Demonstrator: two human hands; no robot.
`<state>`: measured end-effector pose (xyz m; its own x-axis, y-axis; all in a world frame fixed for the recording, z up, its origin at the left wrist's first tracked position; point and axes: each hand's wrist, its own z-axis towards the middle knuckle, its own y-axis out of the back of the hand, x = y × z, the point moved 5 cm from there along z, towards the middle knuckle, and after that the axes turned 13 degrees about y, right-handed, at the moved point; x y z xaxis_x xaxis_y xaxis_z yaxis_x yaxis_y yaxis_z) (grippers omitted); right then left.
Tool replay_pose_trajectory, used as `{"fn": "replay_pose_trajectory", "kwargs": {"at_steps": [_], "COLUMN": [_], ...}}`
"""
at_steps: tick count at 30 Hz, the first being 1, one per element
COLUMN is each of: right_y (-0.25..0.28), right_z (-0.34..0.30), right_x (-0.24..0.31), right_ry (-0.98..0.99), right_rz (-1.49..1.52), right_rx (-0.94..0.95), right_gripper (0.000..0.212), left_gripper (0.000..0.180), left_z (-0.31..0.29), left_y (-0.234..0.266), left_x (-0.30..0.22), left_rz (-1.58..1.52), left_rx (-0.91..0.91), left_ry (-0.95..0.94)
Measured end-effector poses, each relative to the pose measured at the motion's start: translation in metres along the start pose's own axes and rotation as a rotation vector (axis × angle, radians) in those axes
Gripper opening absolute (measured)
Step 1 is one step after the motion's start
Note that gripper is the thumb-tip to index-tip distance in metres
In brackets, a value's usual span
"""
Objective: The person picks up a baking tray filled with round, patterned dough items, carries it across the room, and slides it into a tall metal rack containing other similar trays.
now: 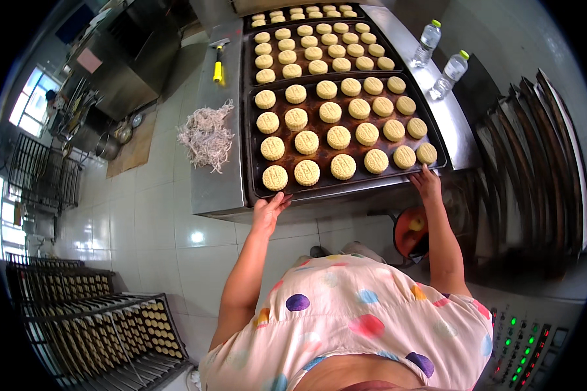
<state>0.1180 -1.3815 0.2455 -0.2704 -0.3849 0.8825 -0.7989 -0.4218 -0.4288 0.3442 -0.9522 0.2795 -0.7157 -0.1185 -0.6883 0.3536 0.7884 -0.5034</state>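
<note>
Head view, grasping the near rim of the nearest baking tray (314, 118) with left hand (266, 212) and right hand (428, 184) equally close, its long axis crosswise straight ahead.

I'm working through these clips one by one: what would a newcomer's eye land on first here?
Probably the front dark tray of pale round cakes at the centre, with the left hand and right hand at its near edge. Next, the colourfully spotted shirt filling the lower middle, then two clear bottles on the metal surface right of the trays.
</note>
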Motion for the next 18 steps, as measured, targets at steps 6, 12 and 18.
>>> {"fn": "replay_pose_trajectory", "kwargs": {"at_steps": [6,12,18], "right_y": [-0.014,-0.015,-0.011], "right_z": [-0.013,-0.013,-0.01], "right_x": [0.007,0.009,0.003], "right_ry": [0.045,0.033,0.028], "right_rz": [-0.028,-0.057,-0.04], "right_rx": [0.068,0.04,0.057], "right_gripper": [0.033,0.036,0.036], "left_gripper": [0.028,0.027,0.029], "left_z": [-0.002,-0.002,0.001], "left_y": [-0.001,-0.003,-0.003], "left_x": [0.001,-0.002,0.001], "left_rz": [0.016,-0.023,-0.024], "left_rx": [-0.049,-0.037,-0.055], "left_ry": [0.003,-0.015,-0.029]}}
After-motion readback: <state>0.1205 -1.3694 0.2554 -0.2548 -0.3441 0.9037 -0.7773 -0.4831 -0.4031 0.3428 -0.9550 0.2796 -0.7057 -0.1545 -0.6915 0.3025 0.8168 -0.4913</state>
